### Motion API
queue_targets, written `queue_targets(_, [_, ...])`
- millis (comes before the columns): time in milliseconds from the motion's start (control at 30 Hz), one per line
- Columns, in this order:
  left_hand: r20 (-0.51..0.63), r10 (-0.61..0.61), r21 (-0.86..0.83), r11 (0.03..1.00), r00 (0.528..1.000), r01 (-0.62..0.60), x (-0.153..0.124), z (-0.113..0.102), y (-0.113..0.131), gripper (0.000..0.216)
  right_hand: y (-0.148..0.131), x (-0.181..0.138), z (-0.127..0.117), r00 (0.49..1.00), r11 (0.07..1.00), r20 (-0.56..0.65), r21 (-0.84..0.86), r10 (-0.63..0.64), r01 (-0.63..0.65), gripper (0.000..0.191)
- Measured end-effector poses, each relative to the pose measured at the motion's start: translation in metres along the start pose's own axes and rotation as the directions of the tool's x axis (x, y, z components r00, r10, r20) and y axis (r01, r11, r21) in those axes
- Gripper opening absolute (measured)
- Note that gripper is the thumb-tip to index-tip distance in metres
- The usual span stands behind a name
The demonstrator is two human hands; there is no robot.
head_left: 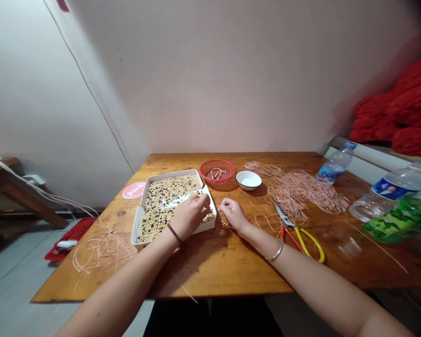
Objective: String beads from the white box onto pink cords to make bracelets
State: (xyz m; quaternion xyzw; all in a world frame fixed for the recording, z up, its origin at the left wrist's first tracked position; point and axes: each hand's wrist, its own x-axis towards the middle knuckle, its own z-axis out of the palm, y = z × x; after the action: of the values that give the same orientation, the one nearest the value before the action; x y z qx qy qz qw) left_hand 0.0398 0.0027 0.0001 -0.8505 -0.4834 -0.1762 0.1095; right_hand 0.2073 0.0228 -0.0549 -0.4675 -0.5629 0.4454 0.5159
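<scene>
My left hand (192, 213) is over the right side of a white box (136, 227) filled with small beads (171, 187), mostly cream with dark and a few green ones. Its fingers are bent together near the box's right edge, and what sits between the fingertips is too small to make out. Just right of the box, my right hand (233, 213) is closed in a pinch on a thin cord. A short row of cream and dark beads (225, 224) on that cord hangs beneath the fingers, close to the wooden table.
Behind my hands stand a red basket (217, 161) holding beaded strands and a white bowl (249, 179). Pink cord (301, 194) and yellow-orange scissors (294, 229) lie right, near plastic bottles (337, 164). Loose cords (105, 241) and a pink round label (134, 190) lie left.
</scene>
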Motion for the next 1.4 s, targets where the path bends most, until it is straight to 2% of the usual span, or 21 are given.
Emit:
queue_targets(267, [0.015, 0.066, 0.004, 0.998, 0.998, -0.066, -0.0003, 0.0014, 0.0009, 0.014, -0.0034, -0.0033, -0.0002, 0.999, 0.995, 0.004, -0.089, -0.045, 0.045, 0.013])
queue_targets(367, [-0.005, 0.074, -0.006, 0.997, 0.997, -0.074, -0.0004, 0.0015, 0.0002, 0.015, -0.0045, -0.0033, 0.0001, 1.000, 0.999, 0.014, -0.027, -0.025, 0.025, 0.014])
queue_targets(500, [-0.043, 0.030, -0.021, 0.999, 0.999, -0.031, -0.0003, -0.0001, -0.0004, 0.019, -0.0040, -0.0022, 0.0002, 0.997, 0.995, 0.034, 0.073, 0.068, -0.070, 0.014])
queue_targets(1000, [-0.070, 0.011, -0.072, 0.997, 0.997, -0.016, -0.0006, -0.0006, -0.0009, 0.023, -0.0042, -0.0008, -0.0006, 0.997, 0.996, -0.006, 0.060, 0.072, -0.071, 0.014])
queue_targets(1400, [-0.069, 0.010, -0.080, 0.997, 0.998, -0.016, 0.0001, -0.0016, -0.0004, 0.026, -0.0067, -0.0037, 0.0001, 0.991, 0.986, 0.050, 0.105, 0.123, -0.128, 0.012])
